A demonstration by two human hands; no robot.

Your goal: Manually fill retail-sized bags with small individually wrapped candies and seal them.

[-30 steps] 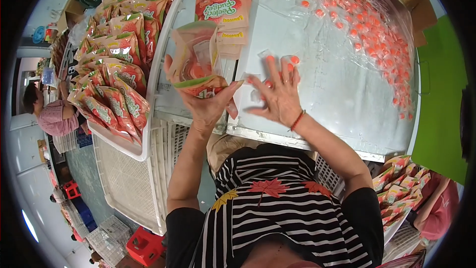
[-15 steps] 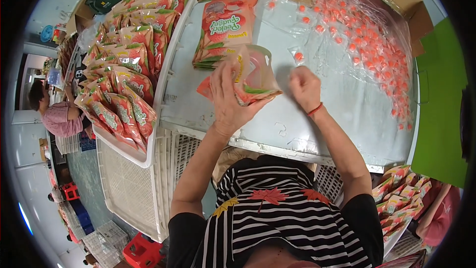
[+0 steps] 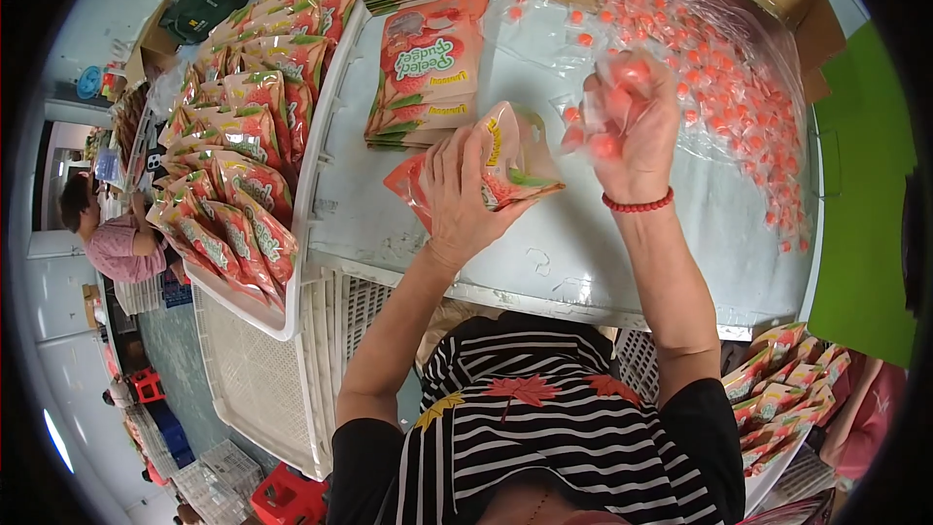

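left hand point(image 3: 465, 196): grips the pouch point(image 3: 496, 167), mouth held open, same grasp as half a second ago
right hand point(image 3: 627, 126): was flat on the table by the pouch, now lifted, clenched on a few candies point(image 3: 614, 112)
change: candies scooped from the pile point(image 3: 719, 87) past the right hand
meaning: likely fill step, handful just right of the pouch mouth
stack point(image 3: 423, 73): flat pouches beyond the left hand
tray point(image 3: 248, 165): filled pouches, left of the left hand

Small packing workshop: white crate point(image 3: 292, 262) of filled snack pouches point(image 3: 243, 185), loose wrapped sweets point(image 3: 739, 87), stacked empty bags point(image 3: 423, 78) on worktable point(image 3: 583, 253).
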